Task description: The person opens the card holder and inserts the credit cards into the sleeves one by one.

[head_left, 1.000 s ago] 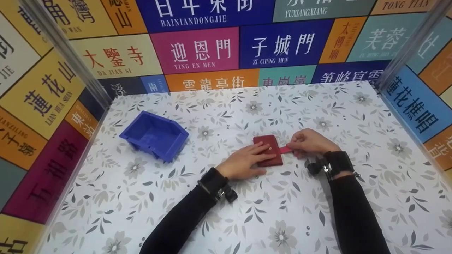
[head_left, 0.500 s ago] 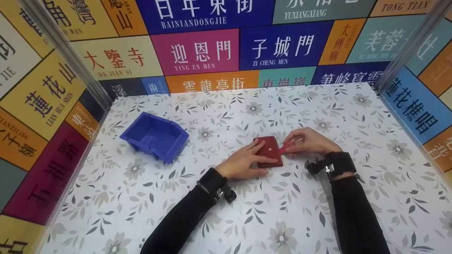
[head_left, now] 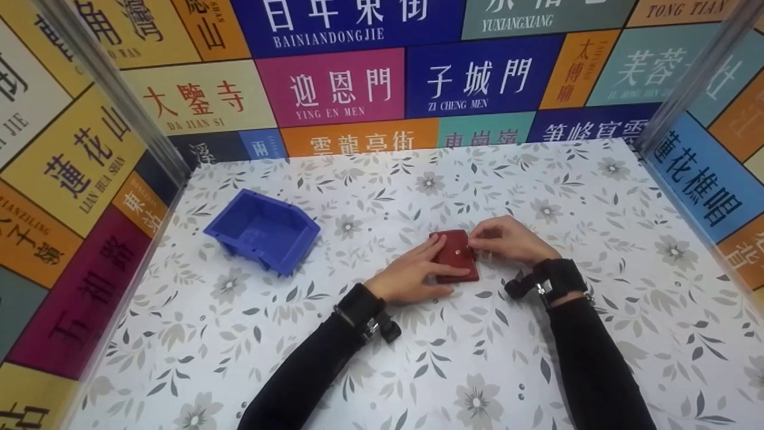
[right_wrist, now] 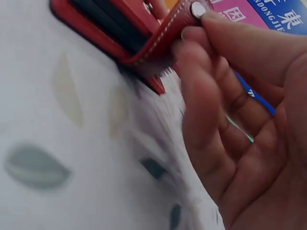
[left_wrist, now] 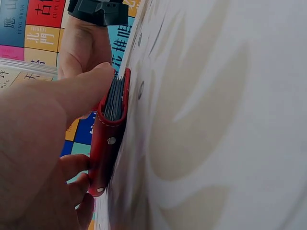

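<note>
A small red leather card holder [head_left: 455, 258] lies on the table, with a stack of dark card sleeves [left_wrist: 114, 100] between its covers in the left wrist view. My left hand [head_left: 412, 276] holds it from the left, thumb along one edge and fingers at the opposite one. At its right edge, my right hand [head_left: 510, 240] pinches the end of the stitched closing strap [right_wrist: 168, 33] between thumb and index finger. A silver snap [right_wrist: 197, 9] shows by the right thumb tip. From the head view, the strap is mostly hidden by the right fingers.
A blue plastic bin [head_left: 262, 233] stands tilted toward the viewer at the left of the table. The white floral tabletop [head_left: 382, 370] is bounded by colourful sign-covered panels [head_left: 346, 83] at the back and both sides.
My right hand has moved left toward the card holder, bringing the strap from sticking out rightward up to its edge. The left index finger has shifted off the cover's middle toward its upper left.
</note>
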Motion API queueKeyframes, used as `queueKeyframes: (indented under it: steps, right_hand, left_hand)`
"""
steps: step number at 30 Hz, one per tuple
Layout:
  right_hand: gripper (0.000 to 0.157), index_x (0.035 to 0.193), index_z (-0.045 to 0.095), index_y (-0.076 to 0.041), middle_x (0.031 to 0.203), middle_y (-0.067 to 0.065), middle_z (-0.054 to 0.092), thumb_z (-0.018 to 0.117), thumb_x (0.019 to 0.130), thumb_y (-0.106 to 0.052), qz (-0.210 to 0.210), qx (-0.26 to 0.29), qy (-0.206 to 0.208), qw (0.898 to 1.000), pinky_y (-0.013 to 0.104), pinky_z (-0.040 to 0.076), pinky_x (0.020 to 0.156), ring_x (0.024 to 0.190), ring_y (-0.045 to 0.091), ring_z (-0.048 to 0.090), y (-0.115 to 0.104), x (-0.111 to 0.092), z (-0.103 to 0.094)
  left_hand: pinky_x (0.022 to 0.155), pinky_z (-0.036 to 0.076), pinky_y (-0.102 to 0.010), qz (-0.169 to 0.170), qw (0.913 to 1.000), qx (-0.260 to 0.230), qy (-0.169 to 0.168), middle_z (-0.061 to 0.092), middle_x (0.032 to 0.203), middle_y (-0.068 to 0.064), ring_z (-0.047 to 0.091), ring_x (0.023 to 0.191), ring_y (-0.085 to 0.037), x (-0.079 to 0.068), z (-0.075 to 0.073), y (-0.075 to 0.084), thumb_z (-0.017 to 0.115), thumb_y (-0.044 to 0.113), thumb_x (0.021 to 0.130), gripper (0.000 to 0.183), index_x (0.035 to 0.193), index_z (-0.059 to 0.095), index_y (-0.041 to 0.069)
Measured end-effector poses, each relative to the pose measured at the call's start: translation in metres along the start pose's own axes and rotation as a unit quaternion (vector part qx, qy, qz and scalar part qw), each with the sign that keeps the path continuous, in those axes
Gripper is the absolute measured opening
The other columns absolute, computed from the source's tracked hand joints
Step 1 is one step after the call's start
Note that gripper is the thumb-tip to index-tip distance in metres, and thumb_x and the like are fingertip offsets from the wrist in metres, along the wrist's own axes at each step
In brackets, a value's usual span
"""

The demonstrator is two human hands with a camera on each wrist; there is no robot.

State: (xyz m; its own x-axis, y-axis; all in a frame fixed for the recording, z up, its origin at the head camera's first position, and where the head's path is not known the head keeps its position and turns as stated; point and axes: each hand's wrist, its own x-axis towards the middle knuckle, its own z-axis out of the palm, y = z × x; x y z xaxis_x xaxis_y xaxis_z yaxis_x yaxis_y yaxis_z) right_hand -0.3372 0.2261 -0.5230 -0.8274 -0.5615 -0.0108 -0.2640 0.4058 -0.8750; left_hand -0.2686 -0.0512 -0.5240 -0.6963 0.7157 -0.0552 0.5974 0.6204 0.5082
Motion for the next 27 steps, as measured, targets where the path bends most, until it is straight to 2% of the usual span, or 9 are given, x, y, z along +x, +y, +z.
queueKeyframes:
  steps: [4, 5, 12, 17, 27]
  right_hand:
    - [0.012, 0.1, 0.077, -0.006, 0.099, 0.007, 0.076, 0.074, 0.096, -0.016, 0.005, -0.026, 0.011, 1.0, 0.028, 0.046, 0.095, 0.099, 0.016, 0.066, -0.004, 0.006, 0.012]
    - [0.011, 0.099, 0.076, -0.006, 0.098, 0.006, 0.075, 0.074, 0.095, -0.016, 0.011, -0.031, 0.013, 0.999, 0.029, 0.045, 0.095, 0.099, 0.016, 0.065, -0.005, 0.007, 0.014]
    - [0.011, 0.095, 0.075, -0.003, 0.082, -0.001, 0.061, 0.074, 0.094, -0.014, 0.049, -0.054, 0.035, 0.997, 0.023, 0.043, 0.076, 0.081, 0.013, 0.055, -0.016, 0.01, 0.027]
    - [0.011, 0.094, 0.076, -0.006, 0.083, -0.002, 0.062, 0.075, 0.093, -0.018, 0.067, -0.069, 0.049, 0.994, 0.028, 0.042, 0.081, 0.084, 0.017, 0.057, -0.018, 0.011, 0.029]
    - [0.01, 0.095, 0.072, -0.005, 0.082, -0.001, 0.058, 0.076, 0.092, -0.014, 0.082, -0.026, 0.049, 0.995, 0.029, 0.044, 0.078, 0.084, 0.02, 0.056, -0.015, 0.012, 0.029]
  left_hand:
    - [0.131, 0.01, -0.043, 0.0, 1.0, -0.001, -0.002, 0.004, 0.175, -0.011, -0.001, 0.162, -0.025, 0.0, 0.0, 0.0, 0.062, 0.05, 0.1, 0.049, 0.148, 0.05, 0.051]
    - [0.131, 0.009, -0.044, 0.0, 1.0, -0.001, -0.003, 0.003, 0.174, -0.011, -0.001, 0.162, -0.025, 0.0, 0.0, 0.0, 0.062, 0.05, 0.1, 0.049, 0.148, 0.05, 0.052]
    - [0.131, 0.009, -0.045, 0.01, 0.9999, 0.005, -0.004, 0.003, 0.174, -0.013, 0.0, 0.162, -0.026, 0.0, 0.002, 0.0, 0.062, 0.049, 0.101, 0.05, 0.149, 0.05, 0.049]
    - [0.131, 0.008, -0.044, 0.013, 0.9999, 0.009, -0.003, 0.003, 0.174, -0.014, 0.0, 0.162, -0.027, 0.0, 0.001, 0.0, 0.062, 0.048, 0.101, 0.05, 0.149, 0.05, 0.049]
    - [0.131, 0.008, -0.046, 0.01, 0.9999, 0.008, -0.009, 0.002, 0.174, -0.013, -0.001, 0.162, -0.027, -0.001, -0.001, 0.001, 0.062, 0.048, 0.101, 0.05, 0.15, 0.049, 0.049]
